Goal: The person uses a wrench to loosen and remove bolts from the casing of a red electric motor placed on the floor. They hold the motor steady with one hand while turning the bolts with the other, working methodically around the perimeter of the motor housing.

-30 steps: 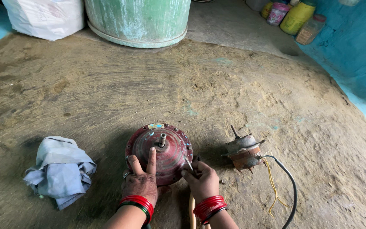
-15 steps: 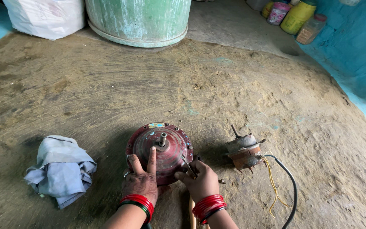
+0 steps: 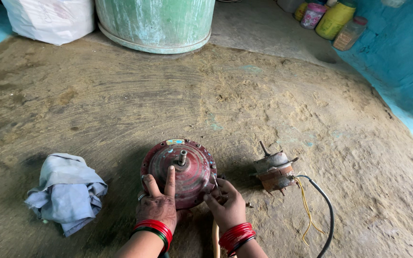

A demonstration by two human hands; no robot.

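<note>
Low in the middle of the frame, a round red motor housing (image 3: 180, 171) with a short steel shaft standing up from its centre lies flat on the earthen floor (image 3: 120, 100). The left hand (image 3: 157, 203) rests on its near rim, forefinger stretched toward the shaft and the grip spread flat, closed on nothing. The right hand (image 3: 228, 205) sits at the housing's right edge with its grip pinched on a thin metal tool (image 3: 214, 180), whose tip meets the rim; what kind of tool it is cannot be told. To the right, well apart from the housing, the rusty inner motor core (image 3: 274, 170) stands on the floor with yellow wires (image 3: 307, 210) and a black cable (image 3: 323, 210) trailing toward the lower right. By that layout the motor looks already pulled apart, and the housing's rim appears to be the part now in hand; the two pieces are not rejoined. A crumpled grey cloth (image 3: 65, 191) lies at lower left. A green drum (image 3: 156, 21) and a white sack (image 3: 48, 19) stand along the top, with plastic jars (image 3: 331, 16) at upper right.
</note>
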